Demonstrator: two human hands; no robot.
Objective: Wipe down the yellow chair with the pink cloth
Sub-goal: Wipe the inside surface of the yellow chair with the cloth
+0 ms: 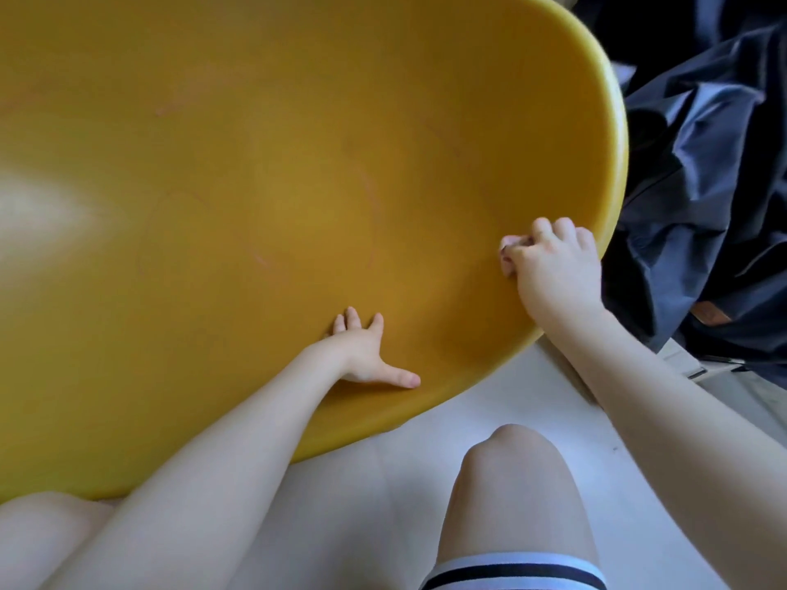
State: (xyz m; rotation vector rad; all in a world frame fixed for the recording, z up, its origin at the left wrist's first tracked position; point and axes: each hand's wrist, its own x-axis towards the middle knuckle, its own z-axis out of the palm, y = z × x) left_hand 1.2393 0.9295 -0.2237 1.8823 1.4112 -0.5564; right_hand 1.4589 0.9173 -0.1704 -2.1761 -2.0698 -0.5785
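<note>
The yellow chair point(264, 172) fills most of the view, its curved plastic shell very close to the camera. My right hand point(553, 270) is closed around the pink cloth point(509, 249) and presses it against the shell near the right rim. Only a small bunched bit of the cloth shows past my fingers. My left hand point(366, 355) lies flat on the shell near its lower edge, fingers spread and thumb pointing right, with nothing in it.
Dark blue crumpled fabric point(707, 185) lies piled at the right, just beyond the chair's rim. The pale floor point(532, 398) shows below the chair. My bare knees point(511, 483) are in the foreground, with a striped hem at the bottom.
</note>
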